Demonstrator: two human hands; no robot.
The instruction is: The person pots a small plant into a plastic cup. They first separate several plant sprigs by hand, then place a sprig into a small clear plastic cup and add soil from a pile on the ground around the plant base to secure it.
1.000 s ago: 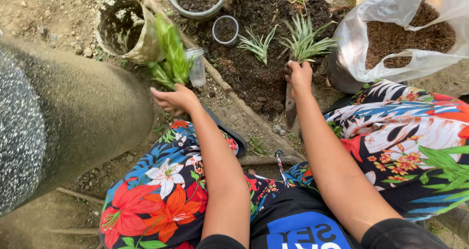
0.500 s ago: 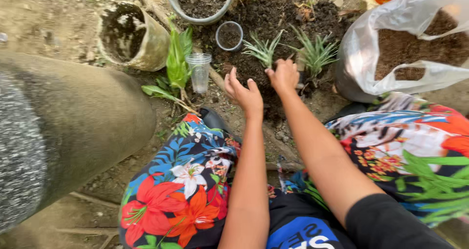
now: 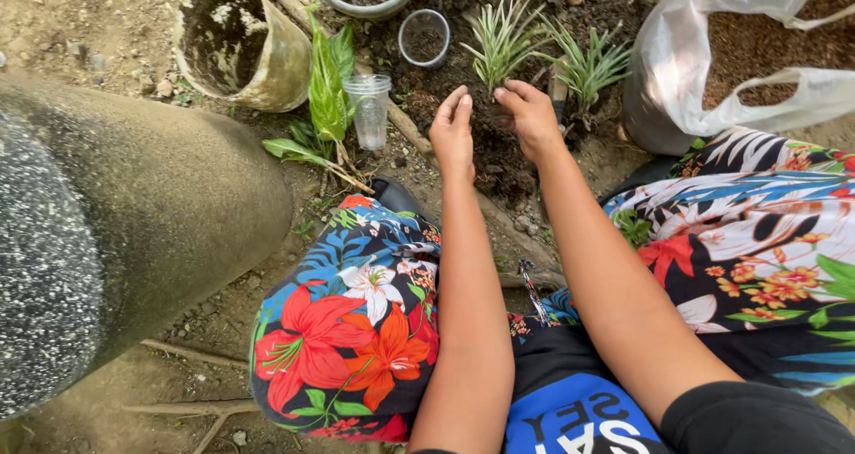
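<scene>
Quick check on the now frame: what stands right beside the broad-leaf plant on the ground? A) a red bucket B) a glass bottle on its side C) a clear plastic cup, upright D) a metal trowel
C: a clear plastic cup stands upright just right of the broad-leaf plant, away from both hands, which are at the striped plant in the soil.

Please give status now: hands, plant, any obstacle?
Left hand open, on soil. Right hand at small striped plant, grip unclear. Plastic cup stands apart.
</scene>
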